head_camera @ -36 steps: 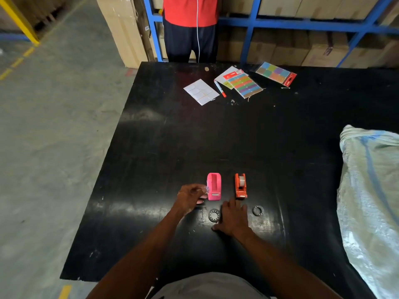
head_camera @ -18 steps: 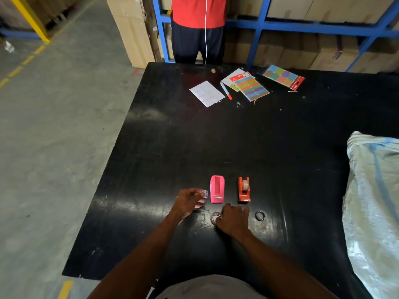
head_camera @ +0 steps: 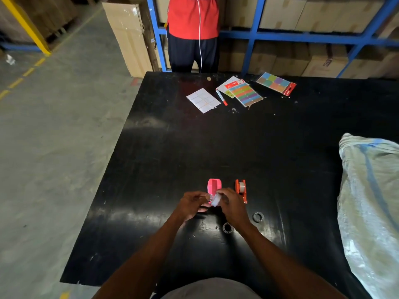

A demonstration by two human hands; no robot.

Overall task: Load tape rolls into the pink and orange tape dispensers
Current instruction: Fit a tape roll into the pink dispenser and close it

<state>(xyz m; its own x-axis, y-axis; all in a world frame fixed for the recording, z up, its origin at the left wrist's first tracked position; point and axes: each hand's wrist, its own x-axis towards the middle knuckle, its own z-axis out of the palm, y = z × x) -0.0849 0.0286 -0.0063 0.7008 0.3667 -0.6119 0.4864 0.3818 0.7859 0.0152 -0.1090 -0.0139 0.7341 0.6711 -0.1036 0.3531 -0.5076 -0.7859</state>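
Note:
The pink tape dispenser (head_camera: 214, 186) stands on the black table (head_camera: 216, 147), its near end hidden behind my hands. Right of it the orange tape dispenser (head_camera: 241, 188) holds a clear roll in its well. Both hands meet just in front of the pink one. My right hand (head_camera: 234, 207) pinches a clear tape roll (head_camera: 216, 200) at its fingertips. My left hand (head_camera: 191, 205) touches the same roll from the left, fingers curled. Two dark ring-shaped cores lie near my right wrist, one (head_camera: 228, 228) below it and the other (head_camera: 258, 217) to its right.
At the far edge lie a white label sheet (head_camera: 203, 100), a red-capped pen (head_camera: 221, 97) and two colourful sticker packs (head_camera: 246, 94). A person in a red top (head_camera: 193, 33) stands beyond the table. A grey woven sack (head_camera: 371, 201) covers the right side.
My right hand lifted off the table near the ring core and came up to the roll. My left hand moved right with the roll, in front of the pink dispenser.

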